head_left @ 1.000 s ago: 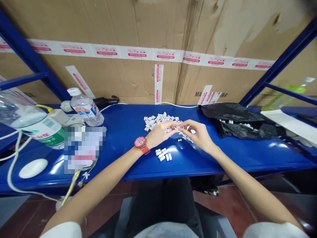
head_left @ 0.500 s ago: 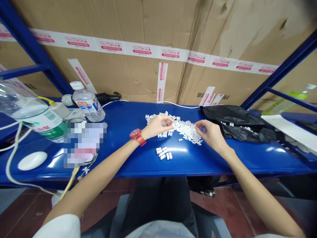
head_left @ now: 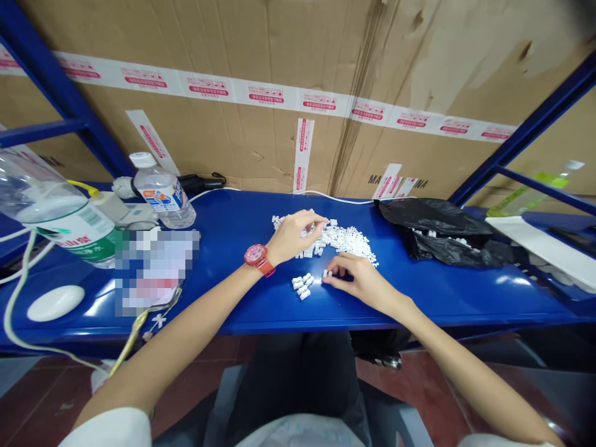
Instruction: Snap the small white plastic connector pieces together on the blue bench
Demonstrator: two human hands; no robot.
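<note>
My left hand (head_left: 298, 236), with a red watch (head_left: 257, 256) on its wrist, is over the left part of a pile of small white plastic pieces (head_left: 347, 239). Its fingers curl toward the thumb; whatever may be between the tips is hidden or too small to name. Nearer the table's front edge, my right hand (head_left: 361, 280) pinches a small white plastic block (head_left: 326, 274) between thumb and fingers. Just left of that block, several similar white blocks (head_left: 302, 285) lie in a small group on the blue table (head_left: 251, 298).
A black plastic bag (head_left: 433, 223) with white pieces inside lies at the right. On the left stand a large bottle (head_left: 69, 226) and a smaller bottle (head_left: 162, 192), beside a white oval object (head_left: 56, 303) and cables. Cardboard (head_left: 233, 143) rises behind the table.
My right hand has come from the pile's right side toward me and left, to the small group. A block from that group's right side is now in its fingers. My left hand shifted slightly.
</note>
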